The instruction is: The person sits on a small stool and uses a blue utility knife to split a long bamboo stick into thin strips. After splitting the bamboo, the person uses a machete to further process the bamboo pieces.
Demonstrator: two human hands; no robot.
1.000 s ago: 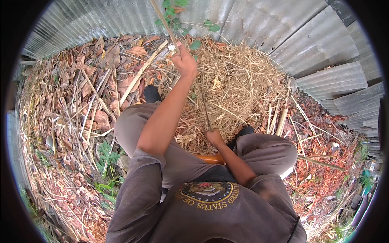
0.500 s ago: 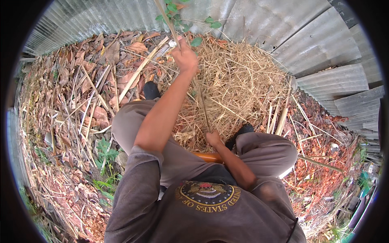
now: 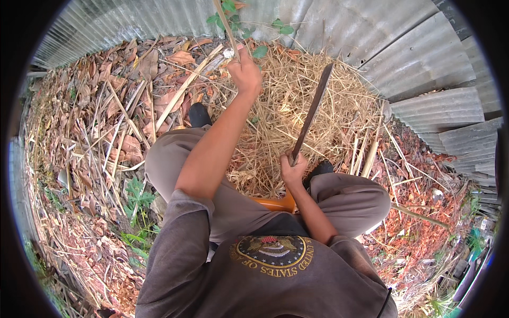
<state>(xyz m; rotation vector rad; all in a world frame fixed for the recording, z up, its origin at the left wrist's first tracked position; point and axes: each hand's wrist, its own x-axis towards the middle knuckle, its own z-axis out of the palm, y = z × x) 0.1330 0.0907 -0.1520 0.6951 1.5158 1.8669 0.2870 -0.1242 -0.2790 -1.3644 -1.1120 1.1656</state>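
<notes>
Head view, looking down as I read it from the remote station. The working area is hemmed in along the top and right by a corrugated metal fence (image 3: 424,58), whose sheets curve toward the rim of the picture; the open room lies at centre, over a mound of dry straw (image 3: 297,111) between the person's knees, and to the left, where the ground (image 3: 95,138) is covered with brown leaves and fallen cane pieces. The left hand (image 3: 245,71) is raised and stretched forward near the fence, its grip closed around a thin green stem (image 3: 225,24) that rises out of the top edge and carries a few small green leaves. The right hand (image 3: 292,170) sits low, just above the right knee, its grip closed on the handle of a long knife (image 3: 313,108). The blade is dark, narrow and straight, slanting up and to the right over the straw, its tip near the fence and well apart from the stem. An orange seat (image 3: 273,204) shows between the thighs. Grey trousers (image 3: 350,196) cover both bent legs, and dark shoes rest at the edge of the straw.
</notes>
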